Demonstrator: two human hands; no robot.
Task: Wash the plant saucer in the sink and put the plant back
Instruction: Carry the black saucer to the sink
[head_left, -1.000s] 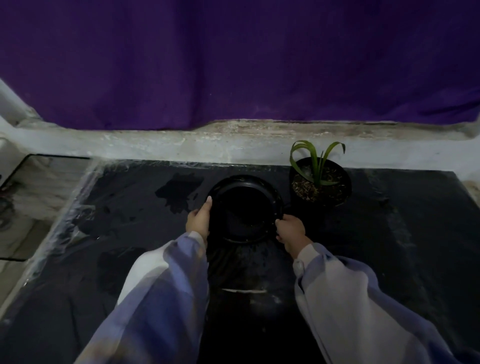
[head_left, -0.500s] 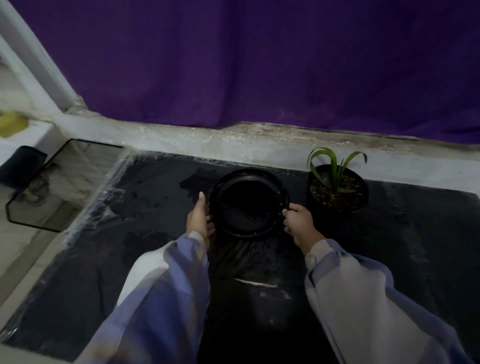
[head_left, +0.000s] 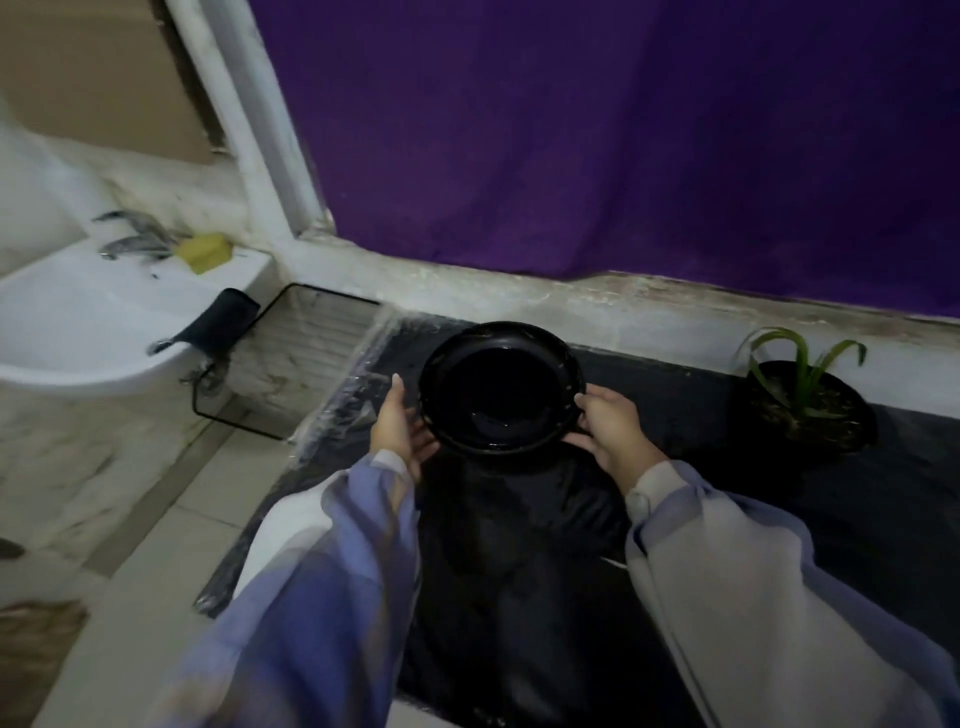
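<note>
The round black plant saucer (head_left: 498, 387) is held up above the dark plastic-covered surface (head_left: 701, 415), with a little water glinting inside it. My left hand (head_left: 400, 423) grips its left rim and my right hand (head_left: 610, 428) grips its right rim. The plant (head_left: 810, 400), a small green shoot in a black pot, stands on the dark surface far to the right, apart from the saucer. A white sink (head_left: 98, 322) with a metal tap (head_left: 132, 241) is at the left.
A yellow sponge (head_left: 205, 252) lies on the sink's back corner and a dark cloth (head_left: 218, 325) hangs over its rim. A purple curtain (head_left: 623, 130) covers the wall behind. A black wire frame (head_left: 244, 358) stands between sink and surface. Pale floor tiles lie at the lower left.
Both hands have lifted the saucer and carried it left, away from the plant. The view has swung left, bringing the sink into sight.
</note>
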